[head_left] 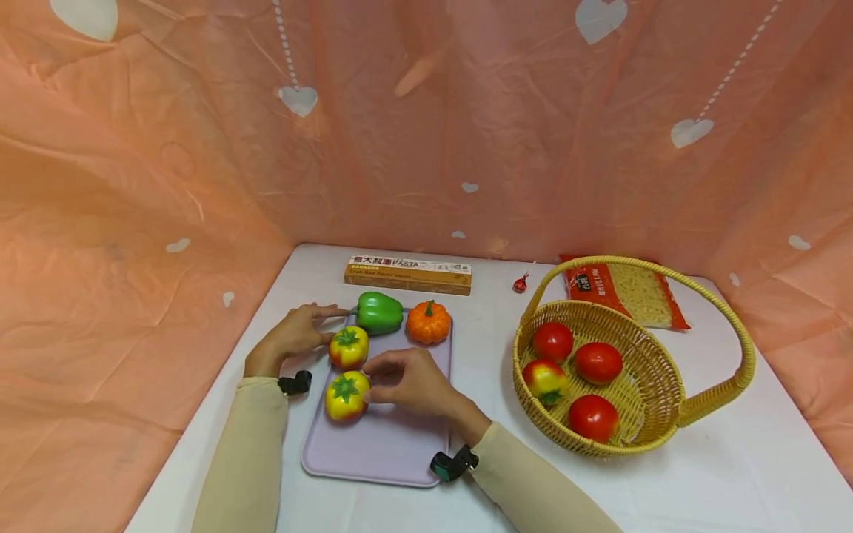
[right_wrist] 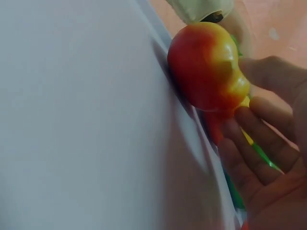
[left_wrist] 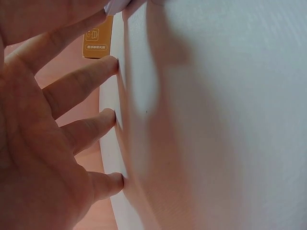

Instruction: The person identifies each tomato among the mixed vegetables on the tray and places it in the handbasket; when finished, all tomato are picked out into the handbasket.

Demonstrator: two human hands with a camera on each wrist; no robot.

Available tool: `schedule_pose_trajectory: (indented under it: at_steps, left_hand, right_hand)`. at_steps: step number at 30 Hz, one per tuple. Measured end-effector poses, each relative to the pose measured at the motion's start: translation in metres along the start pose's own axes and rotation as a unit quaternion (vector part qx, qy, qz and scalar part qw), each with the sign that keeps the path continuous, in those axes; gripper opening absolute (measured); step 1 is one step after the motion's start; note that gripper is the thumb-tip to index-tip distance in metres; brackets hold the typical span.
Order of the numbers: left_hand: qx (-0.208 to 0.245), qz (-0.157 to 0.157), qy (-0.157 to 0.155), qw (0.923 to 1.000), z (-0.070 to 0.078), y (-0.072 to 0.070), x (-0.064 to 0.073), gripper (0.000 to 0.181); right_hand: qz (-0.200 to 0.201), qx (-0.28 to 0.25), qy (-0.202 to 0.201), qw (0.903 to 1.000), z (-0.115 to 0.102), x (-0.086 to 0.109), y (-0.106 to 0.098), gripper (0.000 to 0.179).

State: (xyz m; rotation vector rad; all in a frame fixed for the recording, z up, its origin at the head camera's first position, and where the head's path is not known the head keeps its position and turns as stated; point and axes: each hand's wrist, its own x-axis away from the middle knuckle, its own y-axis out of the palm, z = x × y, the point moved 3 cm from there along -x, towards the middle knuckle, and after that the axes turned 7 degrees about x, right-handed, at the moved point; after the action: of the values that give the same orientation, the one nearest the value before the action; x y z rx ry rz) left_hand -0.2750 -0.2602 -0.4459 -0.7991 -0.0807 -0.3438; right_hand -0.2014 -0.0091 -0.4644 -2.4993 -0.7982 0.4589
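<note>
A person's right hand [head_left: 416, 381], thumb and fingers apart, touches the nearer yellow-red fruit [head_left: 346, 397] on a lilac tray [head_left: 373, 455]; the left hand [head_left: 293, 337] spreads its fingers beside the tray.

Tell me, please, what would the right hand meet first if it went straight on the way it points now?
Most likely the nearer yellow fruit on the tray; the right hand is right beside it, though exact contact is unclear.

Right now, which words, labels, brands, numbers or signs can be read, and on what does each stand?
"意大利面 PASTA": pasta box, white face.
"Crab Roe flavor sauce": pasta box, brown face.
Other print on the pasta box: too small to read.
Red bag: characters too small and blurred.
</note>
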Motion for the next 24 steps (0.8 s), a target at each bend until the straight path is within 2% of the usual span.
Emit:
schedule_pose_trajectory:
  at_steps: [3,7,12,17,24]
  left_hand:
    - [-0.004,0.003,0.005,1.0000,0.000,0.000,0.001,0.057]
    - [-0.012,0.007,0.016,0.9998,0.001,-0.001,0.002,0.058]
    - [-0.016,0.011,0.019,0.9996,0.000,-0.001,0.001,0.056]
    - [-0.010,0.005,0.007,0.9999,0.000,-0.001,0.000,0.056]
    - [-0.003,0.004,0.006,1.0000,-0.001,0.001,0.000,0.056]
  right_hand:
    - [0.001,0.016,0.006,0.9999,0.000,-0.002,0.004,0.043]
    - [-0.019,0.058,0.013,0.9980,-0.003,-0.002,0.009,0.058]
    - [-0.051,0.113,-0.012,0.9923,-0.009,-0.001,0.012,0.070]
    - [-0.067,0.108,-0.028,0.9915,-0.013,0.000,0.013,0.068]
    - [-0.062,0.099,-0.023,0.9929,-0.014,0.003,0.012,0.062]
